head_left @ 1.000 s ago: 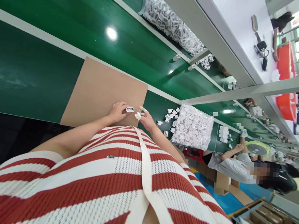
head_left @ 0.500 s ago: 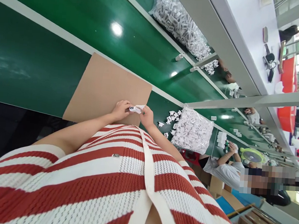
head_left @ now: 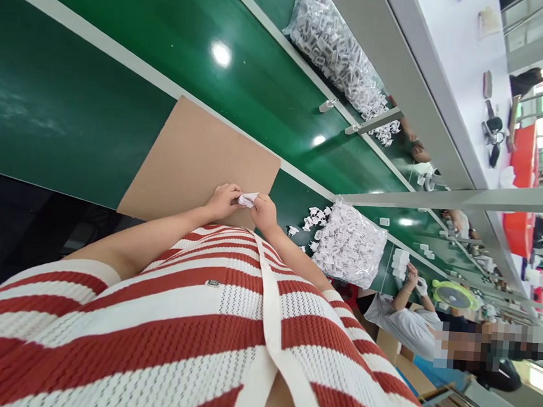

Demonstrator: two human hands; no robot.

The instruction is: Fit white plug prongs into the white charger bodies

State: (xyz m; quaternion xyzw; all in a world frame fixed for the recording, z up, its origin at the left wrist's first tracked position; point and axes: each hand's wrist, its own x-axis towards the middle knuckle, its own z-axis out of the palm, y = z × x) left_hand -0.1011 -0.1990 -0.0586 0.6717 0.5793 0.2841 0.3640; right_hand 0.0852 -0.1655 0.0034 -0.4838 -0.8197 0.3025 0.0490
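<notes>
Over a brown cardboard sheet (head_left: 200,155), my two hands meet at a small white plastic part wrapped in a white cloth (head_left: 248,199). My left hand (head_left: 225,201) is closed, its fingertips pinching the left end of the part. From the other side, my right hand (head_left: 264,213) is closed on the cloth, which mostly covers the part. Several loose white plastic pieces (head_left: 314,218), plug-like in shape, lie to the right of my right hand, next to a clear bag (head_left: 350,243) full of similar pieces.
A green conveyor belt (head_left: 259,116) runs beyond the cardboard, with a few white pieces on it. Another full bag (head_left: 333,46) lies on its far side. Metal posts and a white shelf (head_left: 457,74) rise at right. A co-worker (head_left: 403,318) sits farther along, near a green fan (head_left: 454,295).
The cloth now covers more of the white part, whose dark opening showed before. My hands stay close together. The view has shifted slightly, and the co-worker's hands have moved apart.
</notes>
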